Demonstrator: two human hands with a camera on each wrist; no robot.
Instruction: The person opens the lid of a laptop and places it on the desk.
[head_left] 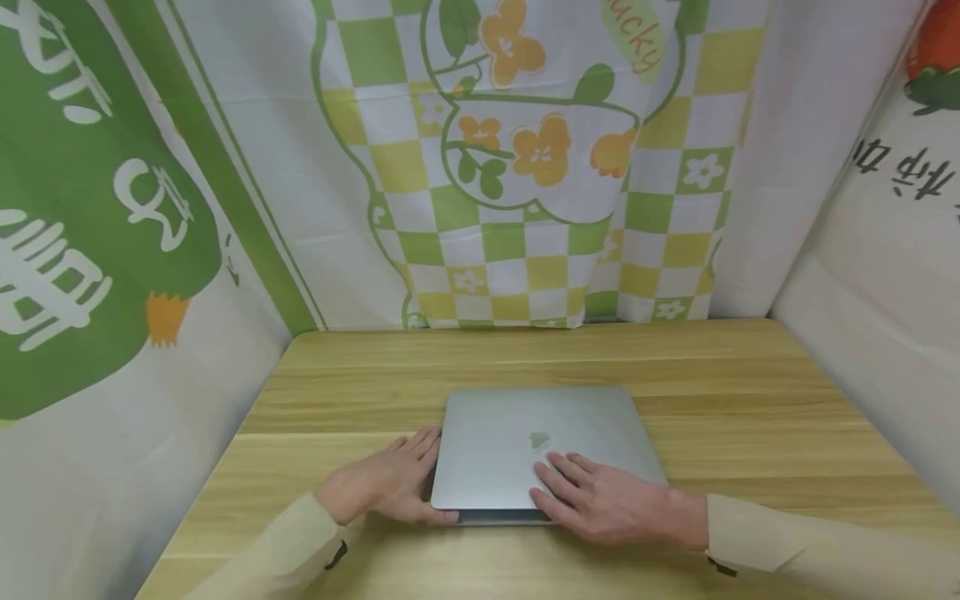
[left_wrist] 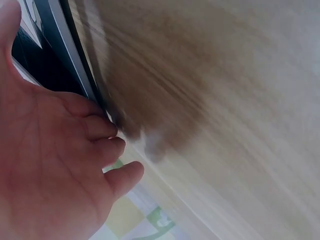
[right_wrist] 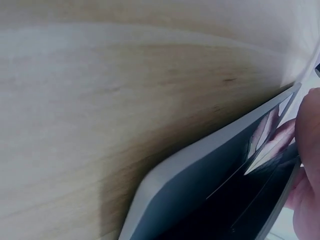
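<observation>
A silver laptop lies on the wooden table, its lid lowered almost onto the base with a narrow gap at the front. My left hand is at its left side, straight fingers along the side edge and thumb at the front left corner. My right hand lies over the front right of the lid, fingers on top; the thumb is hidden in the head view. In the right wrist view the thumb is at the gap, on the lid's underside, with fingers on the outside. The base edge shows beside the left fingers.
The wooden table stretches around the laptop. A patterned curtain hangs along its back edge, a green and white cloth at the left, and a pale cloth with dark characters at the right.
</observation>
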